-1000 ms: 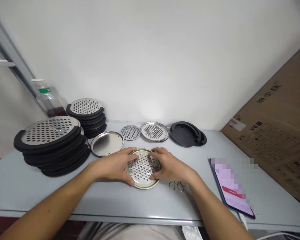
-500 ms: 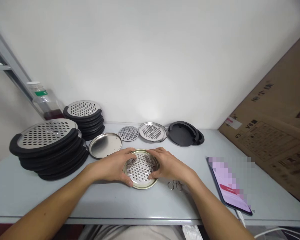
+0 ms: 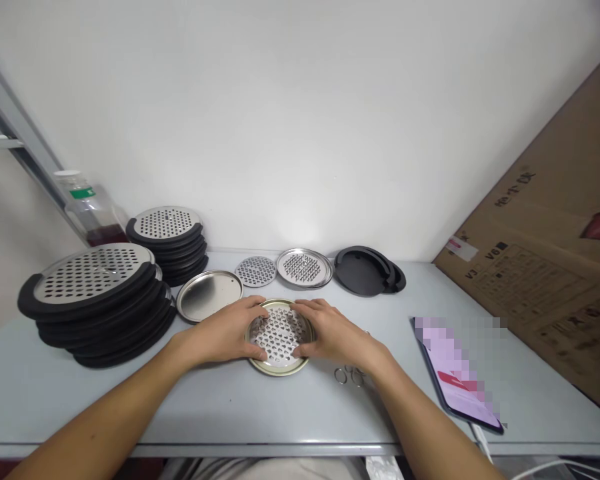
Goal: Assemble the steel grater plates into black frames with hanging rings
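Close to the table's front edge is a shallow round metal tray (image 3: 281, 369) with a gold-toned rim, and a perforated metal disc (image 3: 280, 337) sits inside it. My left hand (image 3: 240, 328) is curled round the tray's left side, thumb at the lower left of the disc. From the right, my right hand (image 3: 330, 330) grips the opposite side, with its thumb over the disc's edge. Several small metal rings (image 3: 341, 376) lie by my right wrist, which partly covers them. A plain shallow metal tray (image 3: 210, 295) is just behind my left hand.
Two stacks of black-rimmed perforated discs (image 3: 97, 277) stand at left, near a bottle (image 3: 93, 213). Along the wall lie a loose perforated disc (image 3: 256, 271), a raised-tooth grater plate (image 3: 304, 268) and black round trays (image 3: 363, 272). A phone (image 3: 455, 377) and cardboard box (image 3: 540, 267) are right.
My right thumb has shifted slightly on the disc, and both hands still hold the tray in nearly the same place. The camera view has tilted a little.
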The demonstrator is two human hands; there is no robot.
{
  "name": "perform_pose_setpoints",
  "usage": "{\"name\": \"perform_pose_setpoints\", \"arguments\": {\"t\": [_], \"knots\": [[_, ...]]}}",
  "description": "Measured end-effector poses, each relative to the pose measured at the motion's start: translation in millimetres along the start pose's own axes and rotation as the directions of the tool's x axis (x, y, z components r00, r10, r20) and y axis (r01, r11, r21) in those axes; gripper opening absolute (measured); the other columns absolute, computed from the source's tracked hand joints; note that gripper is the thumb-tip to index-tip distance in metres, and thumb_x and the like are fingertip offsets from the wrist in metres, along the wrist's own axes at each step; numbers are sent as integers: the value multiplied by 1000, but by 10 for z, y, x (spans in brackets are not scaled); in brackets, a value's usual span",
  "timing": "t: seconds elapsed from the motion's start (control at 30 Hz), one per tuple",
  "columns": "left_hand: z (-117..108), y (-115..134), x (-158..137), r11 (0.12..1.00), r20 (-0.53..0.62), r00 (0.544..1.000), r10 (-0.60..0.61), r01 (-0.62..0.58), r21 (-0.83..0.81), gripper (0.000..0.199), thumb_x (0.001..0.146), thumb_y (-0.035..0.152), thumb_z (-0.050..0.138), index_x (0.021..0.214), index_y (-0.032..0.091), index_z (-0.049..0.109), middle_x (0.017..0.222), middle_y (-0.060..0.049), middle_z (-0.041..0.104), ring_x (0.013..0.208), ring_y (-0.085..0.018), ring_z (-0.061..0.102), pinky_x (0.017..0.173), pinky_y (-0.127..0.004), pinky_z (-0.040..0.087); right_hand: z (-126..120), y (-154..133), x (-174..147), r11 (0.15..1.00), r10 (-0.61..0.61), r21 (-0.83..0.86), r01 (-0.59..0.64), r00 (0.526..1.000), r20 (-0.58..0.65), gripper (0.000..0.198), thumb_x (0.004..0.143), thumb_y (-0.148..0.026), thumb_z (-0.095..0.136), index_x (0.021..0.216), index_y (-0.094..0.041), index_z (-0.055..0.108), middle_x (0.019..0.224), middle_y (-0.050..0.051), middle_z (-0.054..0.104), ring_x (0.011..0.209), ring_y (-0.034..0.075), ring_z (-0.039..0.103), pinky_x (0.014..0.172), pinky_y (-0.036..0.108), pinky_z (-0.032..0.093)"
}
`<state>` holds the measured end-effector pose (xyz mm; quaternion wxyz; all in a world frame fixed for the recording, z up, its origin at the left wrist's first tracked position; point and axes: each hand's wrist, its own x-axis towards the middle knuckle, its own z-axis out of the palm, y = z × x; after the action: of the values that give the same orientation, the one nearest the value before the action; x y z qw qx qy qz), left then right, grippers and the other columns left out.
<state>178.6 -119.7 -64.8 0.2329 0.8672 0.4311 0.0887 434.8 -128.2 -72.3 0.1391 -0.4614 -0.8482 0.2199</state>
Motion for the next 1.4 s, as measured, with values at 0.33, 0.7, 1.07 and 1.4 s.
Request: {"name": "perform_pose_setpoints", "arguments": {"t": [0.33,0.7,1.07,1.4], "knots": [[24,5,4,999,-25,1000,2,-1,35,71,65,55,77,126,25,56,146,-8,42,130,-30,44,107,-37,37,-47,46,-19,997,-24,67,28,998,-62,79,67,-48,77,137,-22,50,138,11,53,125,30,48,103,41,40],[44,38,2,1000,2,1000,2,-2,26,72,65,57,76,127,27,56,148,-7,39,132,-32,42,109,-40,36,32,370,302,956,198,-101,-276,858,-474,29,90,-27,51,113,-20,68,93,7,71,86,20,64,79,29,47],[75,61,7,1000,0,1000,24,-24,12,74,63,55,78,127,26,56,148,-9,38,134,-32,38,111,-40,33,138,410,405,928,177,-189,-320,829,-530,22,86,-22,54,96,-23,73,87,5,67,79,19,62,69,27,43],[99,68,0,999,-38,998,42,-42,-7,71,63,54,79,124,26,57,146,-9,42,132,-32,41,109,-42,34,99,395,364,952,1,-216,-218,707,-707,20,91,-21,53,92,-22,72,84,5,66,82,19,58,70,27,42]]}}
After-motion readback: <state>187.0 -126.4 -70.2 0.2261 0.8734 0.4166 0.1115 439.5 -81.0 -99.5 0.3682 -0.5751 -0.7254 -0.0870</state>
